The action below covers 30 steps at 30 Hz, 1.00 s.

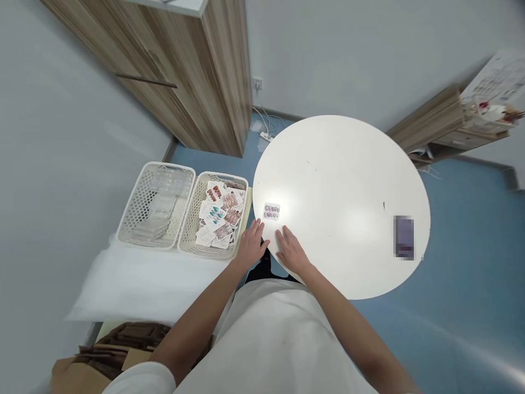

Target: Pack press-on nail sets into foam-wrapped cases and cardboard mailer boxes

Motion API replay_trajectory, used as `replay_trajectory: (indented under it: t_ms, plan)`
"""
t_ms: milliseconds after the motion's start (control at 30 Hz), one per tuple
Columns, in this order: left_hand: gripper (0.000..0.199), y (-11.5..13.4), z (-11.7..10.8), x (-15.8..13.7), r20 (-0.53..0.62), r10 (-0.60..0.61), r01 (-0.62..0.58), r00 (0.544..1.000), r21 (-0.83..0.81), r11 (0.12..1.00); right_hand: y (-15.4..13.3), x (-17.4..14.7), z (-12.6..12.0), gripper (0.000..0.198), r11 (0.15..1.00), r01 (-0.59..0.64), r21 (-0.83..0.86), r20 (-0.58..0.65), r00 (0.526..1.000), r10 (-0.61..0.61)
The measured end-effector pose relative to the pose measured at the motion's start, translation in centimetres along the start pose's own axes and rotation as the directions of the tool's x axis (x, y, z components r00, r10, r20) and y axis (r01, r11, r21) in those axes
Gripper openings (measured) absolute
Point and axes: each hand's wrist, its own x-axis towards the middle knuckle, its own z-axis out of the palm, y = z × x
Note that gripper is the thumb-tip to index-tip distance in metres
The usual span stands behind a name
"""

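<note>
A small white card of press-on nails (271, 212), set in two rows, lies flat near the left edge of the round white table (340, 164). Just below the card and to its left, my left hand (251, 244) is at the table's edge with fingers stretched out, holding nothing. My right hand (292, 250) rests on the tabletop below the card and to its right, its fingers apart and nothing in them. Neither hand visibly covers the card.
Left of the table stand a white basket (199, 180) piled with nail cards and another basket (123, 221) holding clear plastic cases. White wrapping (139, 282) lies before them, above brown cardboard (77, 377). A blurred-out dark object (404, 236) is at the table's right. A wooden cabinet (221, 71) stands behind.
</note>
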Motion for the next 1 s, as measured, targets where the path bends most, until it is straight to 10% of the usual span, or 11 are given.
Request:
replay_trajectory:
  t_ms: [233,500,1000]
  plan:
    - [0.042,4.1,-0.7,-3.0,0.104,0.078,-0.058,0.991,-0.186,0.981,-0.9,-3.6,-0.7,0.052,0.989,0.04,0.142,0.079,0.996,-0.051]
    - [0.035,7.7,0.2,-6.4,0.308,-0.224,0.293,0.925,-0.2,0.935,-0.4,-4.3,-1.8,0.032,0.979,0.156,0.133,0.363,0.912,-0.194]
    - [0.047,11.7,2.6,-17.1,0.154,-0.613,0.622,0.775,-0.36,0.695,-1.6,-6.3,-2.6,0.032,0.861,0.355,0.363,0.337,0.812,-0.477]
